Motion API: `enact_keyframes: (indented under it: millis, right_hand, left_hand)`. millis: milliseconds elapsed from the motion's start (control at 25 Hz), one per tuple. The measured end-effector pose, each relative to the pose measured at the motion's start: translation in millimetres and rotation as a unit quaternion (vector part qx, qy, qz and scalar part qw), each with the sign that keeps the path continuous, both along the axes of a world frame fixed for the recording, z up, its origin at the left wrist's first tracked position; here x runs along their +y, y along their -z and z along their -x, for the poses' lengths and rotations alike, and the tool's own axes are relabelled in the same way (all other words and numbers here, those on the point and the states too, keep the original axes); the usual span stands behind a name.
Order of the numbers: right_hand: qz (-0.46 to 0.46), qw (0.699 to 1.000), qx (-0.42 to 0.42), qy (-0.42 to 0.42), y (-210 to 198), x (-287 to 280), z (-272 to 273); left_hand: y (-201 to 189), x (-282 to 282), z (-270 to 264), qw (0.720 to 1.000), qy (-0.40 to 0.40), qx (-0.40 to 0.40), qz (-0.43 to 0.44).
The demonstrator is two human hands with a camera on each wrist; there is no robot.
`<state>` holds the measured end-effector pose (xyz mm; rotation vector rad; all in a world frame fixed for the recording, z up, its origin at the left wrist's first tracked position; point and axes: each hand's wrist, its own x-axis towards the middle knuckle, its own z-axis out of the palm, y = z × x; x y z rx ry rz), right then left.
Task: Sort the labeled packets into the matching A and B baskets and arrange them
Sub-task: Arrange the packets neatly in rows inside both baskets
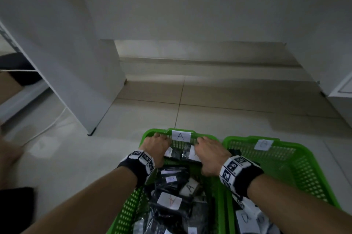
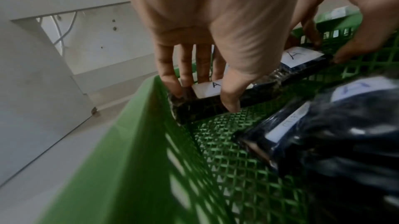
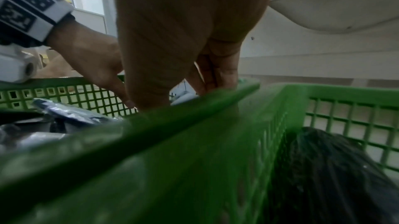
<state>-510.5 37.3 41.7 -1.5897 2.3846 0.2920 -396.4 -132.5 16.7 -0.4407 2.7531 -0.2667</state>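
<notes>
Two green mesh baskets sit side by side on the floor: basket A (image 1: 152, 131) (image 2: 134, 142) on the left, basket B (image 1: 285, 144) (image 3: 345, 94) on the right. At basket A's far wall my left hand (image 1: 157, 145) (image 2: 202, 98) pinches a black packet labelled A (image 2: 202, 110), fingers behind it and thumb in front. My right hand (image 1: 208, 152) (image 2: 326, 50) pinches a second A packet (image 2: 302, 58) beside the first. Both packets stand on edge against the wall. A loose pile of black packets (image 1: 171, 195) fills the near half of basket A.
Basket B holds a few black packets (image 1: 251, 218) (image 3: 334, 168) at its near end. A white cabinet panel (image 1: 76, 62) stands to the left, with a white cable (image 1: 55, 119) on the tiled floor. White furniture (image 1: 342, 90) is at the right edge.
</notes>
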Motion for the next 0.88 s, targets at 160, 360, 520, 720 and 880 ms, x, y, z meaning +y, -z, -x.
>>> enact_keyframes:
  millis: [160,360,520,720,880]
  right_hand:
    - [0.0,1.0,-0.011,0.013,-9.8,-5.7,0.2]
    - [0.008,1.0,-0.012,0.015,-9.7,-0.7,3.8]
    - [0.014,1.0,-0.02,0.015,-9.6,1.6,2.0]
    - [0.033,0.997,-0.047,0.049,-22.5,-1.3,6.0]
    - [0.011,0.998,-0.043,0.05,-22.5,-1.9,6.1]
  left_hand:
    - [-4.2,-3.9,-0.9,1.0,-0.013,0.016,0.002]
    - [-17.9,-12.5,-3.2,0.986,0.093,0.137,0.032]
    - [-7.0,-22.8,14.2,0.997,0.058,0.051,-0.003]
    - [9.2,-16.8,19.8,0.998,0.001,0.049,-0.034]
    - [9.7,-11.4,24.1,0.999,-0.026,0.026,-0.014]
